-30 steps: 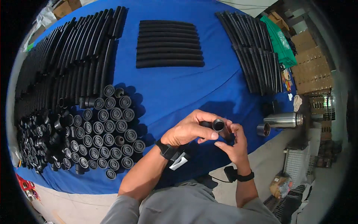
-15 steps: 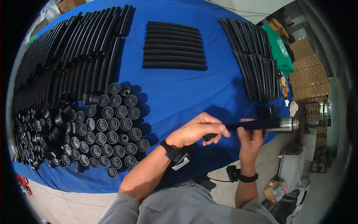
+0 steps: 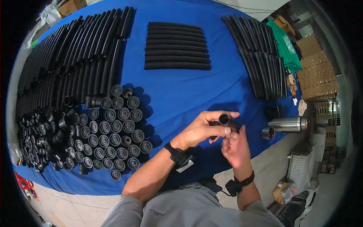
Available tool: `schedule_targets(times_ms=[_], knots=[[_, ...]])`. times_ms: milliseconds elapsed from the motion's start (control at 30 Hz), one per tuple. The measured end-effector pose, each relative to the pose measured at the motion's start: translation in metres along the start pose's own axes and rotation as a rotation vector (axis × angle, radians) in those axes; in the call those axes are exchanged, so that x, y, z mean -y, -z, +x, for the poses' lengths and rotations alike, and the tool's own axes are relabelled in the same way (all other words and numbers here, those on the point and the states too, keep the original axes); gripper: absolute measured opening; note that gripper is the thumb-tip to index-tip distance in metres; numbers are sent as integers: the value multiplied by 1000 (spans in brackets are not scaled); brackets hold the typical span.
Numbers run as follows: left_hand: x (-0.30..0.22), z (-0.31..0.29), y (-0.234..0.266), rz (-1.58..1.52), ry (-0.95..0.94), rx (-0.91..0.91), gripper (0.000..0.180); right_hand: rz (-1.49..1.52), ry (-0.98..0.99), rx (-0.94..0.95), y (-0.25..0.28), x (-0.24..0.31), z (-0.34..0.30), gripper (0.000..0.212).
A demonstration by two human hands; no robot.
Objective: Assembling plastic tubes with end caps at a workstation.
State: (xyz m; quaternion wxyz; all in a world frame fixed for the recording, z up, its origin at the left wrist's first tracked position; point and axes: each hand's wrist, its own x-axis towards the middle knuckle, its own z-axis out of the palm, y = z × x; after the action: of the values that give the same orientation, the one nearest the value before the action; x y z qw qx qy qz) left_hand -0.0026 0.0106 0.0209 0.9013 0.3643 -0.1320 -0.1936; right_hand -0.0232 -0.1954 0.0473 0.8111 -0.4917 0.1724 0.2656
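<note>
My left hand (image 3: 199, 129) grips a short-looking black tube (image 3: 231, 124) between thumb and fingers, its round open end tipped up toward me. Below the left thumb a small dark piece shows; I cannot tell whether it belongs to the tube. My right hand (image 3: 236, 148) is close under the tube's right side, one finger up beside it. That hand is smeared by motion, so its grip is unclear. To the left of my hands stand many round black ribbed fittings (image 3: 114, 140) in rows. A row of black tubes (image 3: 177, 47) lies beyond on the blue cloth (image 3: 181, 89).
A steel flask (image 3: 288, 124) lies at the right edge beside its metal cup (image 3: 268, 133). Long black tubes (image 3: 85, 49) fill the far left, with loose black fittings (image 3: 41, 132) nearer. More black rods (image 3: 261, 56), a green crate (image 3: 285, 47) and cardboard boxes (image 3: 315, 64) stand at the right.
The tube has swung from pointing right to showing its open end toward me. My right hand has moved left and lower, uncovering the flask and cup.
</note>
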Motion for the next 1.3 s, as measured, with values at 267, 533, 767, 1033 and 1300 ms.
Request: schedule_targets(times_ms=[267, 533, 767, 1033, 1300], knots=[[-1, -1, 1, -31, 17, 54, 51, -1640, 981, -144, 4, 19, 14, 55], [-9, -2, -8, -85, 19, 125, 52, -1399, 640, -26, 15, 26, 7, 42], [-4, -2, -8, -98, 49, 127, 51, -1527, 626, -68, 21, 22, -7, 51], [-1, 0, -5, -136, 33, 91, 49, -1377, 691, -56, 29, 16, -1, 45], [13, 9, 8, -618, -96, -220, 43, -967, 351, -190, 19, 14, -8, 28]])
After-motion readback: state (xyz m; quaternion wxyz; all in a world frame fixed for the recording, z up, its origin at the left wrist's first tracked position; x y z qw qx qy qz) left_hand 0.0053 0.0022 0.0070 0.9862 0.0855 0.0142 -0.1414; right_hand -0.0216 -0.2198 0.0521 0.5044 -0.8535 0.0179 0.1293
